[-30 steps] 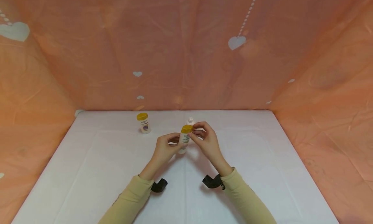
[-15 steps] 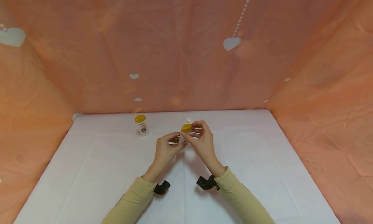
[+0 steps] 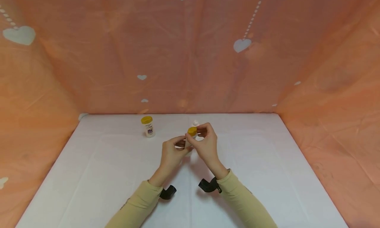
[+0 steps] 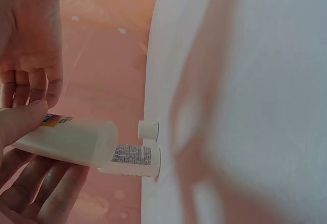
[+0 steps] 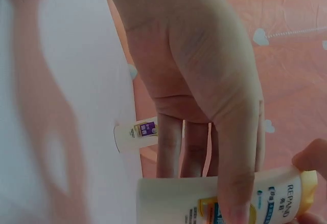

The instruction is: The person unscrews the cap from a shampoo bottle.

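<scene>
My left hand (image 3: 172,152) grips the body of a small white lotion bottle (image 5: 173,198), its thumb across the printed label. At the top of that bottle, my right hand (image 3: 206,144) pinches the yellow cap (image 3: 192,131) between thumb and fingers. The bottle is held above the table, cap end up and slightly tilted. In the left wrist view its pale base (image 4: 104,142) points at the tabletop. The right thumb and hand cover most of the label in the head view.
Upright at back left stands another white bottle (image 3: 148,126) with a yellow cap and purple label. Behind the right hand is a white bottle (image 3: 195,123) without a yellow cap; beside it stands a small white cylinder (image 4: 148,130). Orange cloth (image 3: 190,56) encloses the white table (image 3: 252,175).
The right hand has shifted round the cap, its thumb now reaching further left across the bottle's neck. The left hand keeps its grip. The head view has moved slightly.
</scene>
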